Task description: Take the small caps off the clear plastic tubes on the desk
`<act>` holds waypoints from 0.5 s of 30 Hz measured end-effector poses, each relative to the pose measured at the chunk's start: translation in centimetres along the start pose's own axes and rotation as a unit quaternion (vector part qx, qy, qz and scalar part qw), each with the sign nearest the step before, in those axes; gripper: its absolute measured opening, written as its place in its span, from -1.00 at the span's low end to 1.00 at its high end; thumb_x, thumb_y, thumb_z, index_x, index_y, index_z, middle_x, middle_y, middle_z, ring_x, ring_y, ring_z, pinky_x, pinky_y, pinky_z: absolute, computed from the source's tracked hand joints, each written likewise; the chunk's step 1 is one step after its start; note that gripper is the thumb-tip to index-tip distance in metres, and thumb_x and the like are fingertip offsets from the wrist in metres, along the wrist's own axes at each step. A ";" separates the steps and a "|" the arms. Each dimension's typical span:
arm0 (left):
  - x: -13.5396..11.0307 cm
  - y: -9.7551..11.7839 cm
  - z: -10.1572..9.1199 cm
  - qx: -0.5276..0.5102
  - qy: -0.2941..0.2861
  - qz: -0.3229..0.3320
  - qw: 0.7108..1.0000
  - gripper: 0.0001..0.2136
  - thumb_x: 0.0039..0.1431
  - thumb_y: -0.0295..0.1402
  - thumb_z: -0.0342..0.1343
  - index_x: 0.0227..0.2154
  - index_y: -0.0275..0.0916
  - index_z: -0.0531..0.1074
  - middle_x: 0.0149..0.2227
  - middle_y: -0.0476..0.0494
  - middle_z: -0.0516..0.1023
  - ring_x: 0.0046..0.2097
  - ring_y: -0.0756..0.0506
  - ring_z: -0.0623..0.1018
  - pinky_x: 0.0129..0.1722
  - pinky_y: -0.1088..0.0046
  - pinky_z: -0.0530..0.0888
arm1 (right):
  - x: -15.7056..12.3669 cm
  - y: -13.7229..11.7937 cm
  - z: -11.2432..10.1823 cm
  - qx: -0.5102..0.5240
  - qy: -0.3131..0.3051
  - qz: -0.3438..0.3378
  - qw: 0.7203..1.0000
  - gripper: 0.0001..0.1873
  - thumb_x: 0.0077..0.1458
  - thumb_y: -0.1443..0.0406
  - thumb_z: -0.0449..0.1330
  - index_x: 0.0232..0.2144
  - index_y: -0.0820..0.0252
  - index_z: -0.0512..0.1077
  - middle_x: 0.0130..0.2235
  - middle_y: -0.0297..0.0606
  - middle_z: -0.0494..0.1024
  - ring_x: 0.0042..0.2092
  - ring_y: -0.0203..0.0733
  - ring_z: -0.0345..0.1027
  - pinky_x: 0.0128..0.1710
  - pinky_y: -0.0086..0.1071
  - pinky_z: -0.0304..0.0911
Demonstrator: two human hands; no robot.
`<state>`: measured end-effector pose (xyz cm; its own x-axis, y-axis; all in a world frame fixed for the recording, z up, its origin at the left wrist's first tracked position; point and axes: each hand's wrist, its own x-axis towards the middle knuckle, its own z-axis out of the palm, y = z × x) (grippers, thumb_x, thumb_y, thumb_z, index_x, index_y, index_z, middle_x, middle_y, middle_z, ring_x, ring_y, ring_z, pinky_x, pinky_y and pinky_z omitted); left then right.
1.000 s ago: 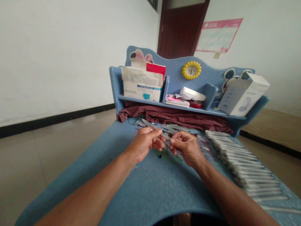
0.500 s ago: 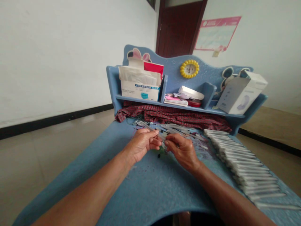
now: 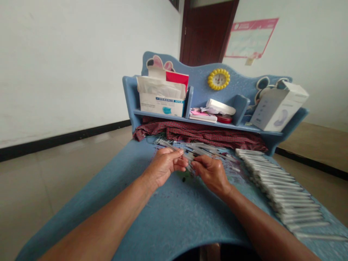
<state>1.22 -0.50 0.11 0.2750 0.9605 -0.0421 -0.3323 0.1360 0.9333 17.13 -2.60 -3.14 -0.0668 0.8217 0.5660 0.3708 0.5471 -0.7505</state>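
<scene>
My left hand (image 3: 169, 163) is closed around a slim translucent pen barrel (image 3: 169, 145), which slants from upper left down toward the right. Close beside it, my right hand (image 3: 210, 172) has thumb and forefinger pinched together near the barrel's lower end. Whatever lies between those fingertips is too small and blurred to name. Beyond both hands, loose clear pen parts (image 3: 202, 145) are strewn over the blue desk (image 3: 163, 224). A small black piece (image 3: 184, 179) lies on the desk just below the hands.
At right, many whitish pens (image 3: 285, 192) are stacked in a long row. A checked cloth (image 3: 206, 136) lies under the shelf. On the shelf stand a face-mask box (image 3: 161, 104), papers (image 3: 202, 116), a white roll-like item (image 3: 220, 107) and a white carton (image 3: 277, 107).
The right hand has shifted very slightly to the right. The left hand keeps its grip on the pen barrel in nearly the same place.
</scene>
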 end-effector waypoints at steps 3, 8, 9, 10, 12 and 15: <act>-0.2 0.1 0.2 -0.004 0.002 0.007 1.000 -0.93 0.01 -0.51 0.07 -0.53 -0.39 0.34 -0.61 -0.16 0.49 -0.60 0.01 0.48 -0.63 0.56 0.44 | 0.0 -0.1 0.2 0.071 -0.028 0.083 0.994 -0.79 -0.04 0.18 0.15 -0.53 0.21 0.40 -0.64 -0.35 0.40 -0.65 -0.36 0.22 -0.64 -0.48 0.13; -0.3 0.3 0.1 0.006 -0.032 0.011 0.999 -0.95 0.01 -0.50 0.08 -0.50 -0.39 0.34 -0.59 -0.16 0.50 -0.59 0.00 0.48 -0.60 0.54 0.45 | 0.1 -0.3 0.2 0.237 -0.131 0.214 0.938 -0.63 0.02 0.04 0.03 -0.54 0.25 0.29 -0.66 -0.32 0.43 -0.73 -0.34 0.24 -0.74 -0.50 0.14; -0.3 0.3 0.1 0.008 -0.037 0.012 0.999 -0.95 0.01 -0.50 0.08 -0.50 -0.39 0.34 -0.58 -0.17 0.50 -0.58 0.00 0.49 -0.60 0.54 0.45 | 0.2 -0.4 0.1 0.257 -0.144 0.230 0.928 -0.60 0.04 0.02 0.00 -0.54 0.25 0.28 -0.68 -0.32 0.43 -0.75 -0.33 0.23 -0.76 -0.50 0.13; -0.2 0.2 0.0 0.009 -0.038 0.012 0.999 -0.95 0.01 -0.50 0.07 -0.49 -0.39 0.35 -0.58 -0.17 0.50 -0.58 0.00 0.49 -0.60 0.55 0.45 | 0.2 -0.4 0.0 0.268 -0.149 0.237 0.922 -0.58 0.05 0.01 -0.02 -0.53 0.26 0.28 -0.68 -0.31 0.43 -0.75 -0.33 0.23 -0.77 -0.51 0.12; -0.1 0.1 -0.1 0.010 -0.033 0.014 0.999 -0.95 0.02 -0.50 0.06 -0.49 -0.40 0.35 -0.56 -0.18 0.51 -0.58 0.01 0.48 -0.60 0.56 0.44 | 0.4 -0.4 -0.2 0.265 -0.144 0.228 0.926 -0.59 0.03 0.01 0.00 -0.51 0.27 0.28 -0.64 -0.29 0.45 -0.72 -0.33 0.27 -0.75 -0.51 0.14; 0.0 0.1 -0.1 0.012 -0.021 0.018 1.000 -0.94 0.02 -0.49 0.05 -0.49 -0.40 0.35 -0.55 -0.18 0.51 -0.58 0.02 0.48 -0.60 0.56 0.45 | 0.5 -0.3 -0.2 0.237 -0.112 0.182 0.948 -0.67 -0.09 0.08 0.18 -0.46 0.26 0.28 -0.57 -0.33 0.46 -0.66 -0.36 0.31 -0.69 -0.54 0.18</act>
<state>1.10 -0.51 0.13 0.3011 0.9536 0.0053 -0.3216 0.0963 0.9420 17.15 -2.37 -2.57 -0.2281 0.9542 0.1935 -0.0477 0.1875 -0.9811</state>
